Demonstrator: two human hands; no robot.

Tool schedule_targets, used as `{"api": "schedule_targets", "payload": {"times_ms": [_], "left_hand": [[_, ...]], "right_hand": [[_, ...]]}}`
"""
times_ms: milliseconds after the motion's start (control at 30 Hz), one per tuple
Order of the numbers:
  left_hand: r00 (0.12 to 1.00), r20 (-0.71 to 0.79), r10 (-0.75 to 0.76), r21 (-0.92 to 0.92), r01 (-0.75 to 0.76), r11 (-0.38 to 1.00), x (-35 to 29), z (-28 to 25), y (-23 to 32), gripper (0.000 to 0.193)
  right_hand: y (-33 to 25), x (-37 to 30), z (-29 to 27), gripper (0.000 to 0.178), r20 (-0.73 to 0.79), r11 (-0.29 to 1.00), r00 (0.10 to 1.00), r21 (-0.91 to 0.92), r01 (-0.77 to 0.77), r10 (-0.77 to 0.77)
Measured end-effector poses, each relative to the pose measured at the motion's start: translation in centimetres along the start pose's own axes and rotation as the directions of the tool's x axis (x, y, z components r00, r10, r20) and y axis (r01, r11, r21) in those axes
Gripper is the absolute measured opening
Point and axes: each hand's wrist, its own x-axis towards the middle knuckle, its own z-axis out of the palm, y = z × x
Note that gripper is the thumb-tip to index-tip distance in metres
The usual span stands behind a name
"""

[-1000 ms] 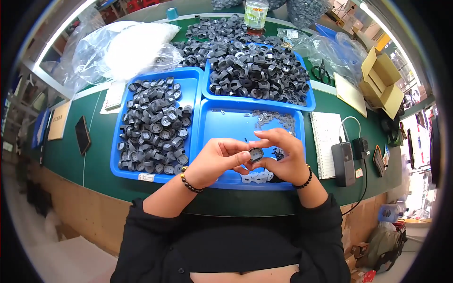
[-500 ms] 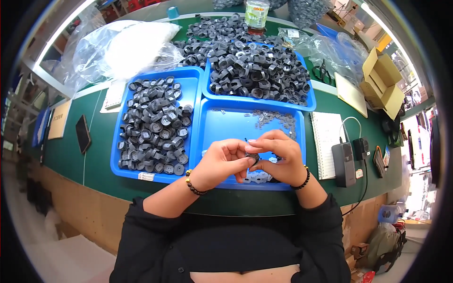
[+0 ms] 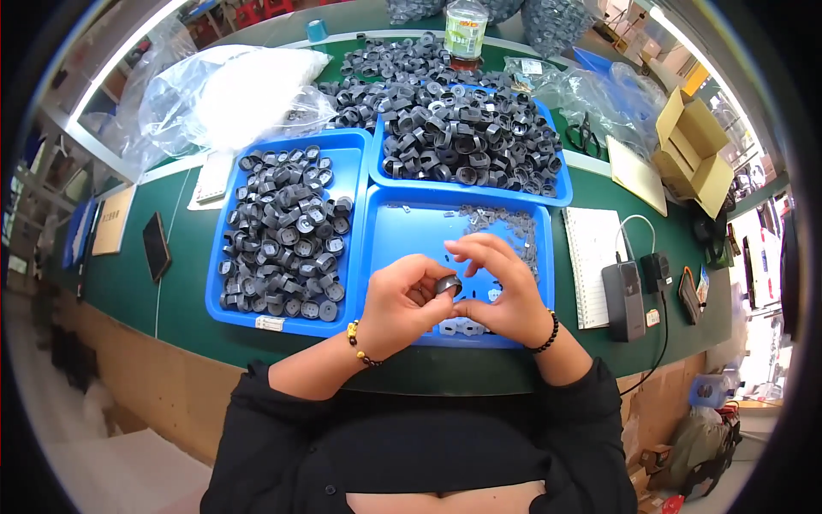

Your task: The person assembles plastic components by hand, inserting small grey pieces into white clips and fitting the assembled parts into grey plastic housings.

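My left hand point(image 3: 398, 304) pinches a small round dark-grey plastic cap point(image 3: 447, 283) between thumb and fingers. Beside it, my right hand point(image 3: 512, 295) has its index finger raised and parted from the thumb, whose tip is close to the cap; whether it touches cannot be made out. Both hands are above the near blue tray point(image 3: 377, 231). Small grey plastic pieces point(image 3: 514, 224) are scattered in its far right part. White flat pieces point(image 3: 462, 327) lie at its near edge, partly hidden by my hands.
To the left, a blue tray point(image 3: 353, 158) holds many similar caps. Another heaped blue tray point(image 3: 561, 190) stands behind, with loose caps beyond it. A jar point(image 3: 465, 32), plastic bag point(image 3: 231, 94), phone point(image 3: 156, 246), scissors point(image 3: 585, 133), notebook point(image 3: 591, 265) and black power bank point(image 3: 623, 300) surround them.
My right fingers have lifted and spread away from the cap, which now shows more plainly in my left hand. The view has shifted slightly.
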Motion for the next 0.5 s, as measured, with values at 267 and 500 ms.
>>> {"api": "schedule_targets", "payload": {"times_ms": [267,500], "left_hand": [[0.649,0.2,0.734,0.637,-0.655,0.406,0.9,-0.3,-0.8,0.037],[0.999,0.004,0.048,-0.196,-0.046,0.98,0.7,-0.8,0.1,0.04]], "right_hand": [[0.2,-0.7,0.2,0.049,0.173,0.841,0.918,0.367,-0.396,0.357],[-0.7,0.1,0.2,0.052,-0.12,0.985,0.989,-0.16,0.065,-0.085]]}}
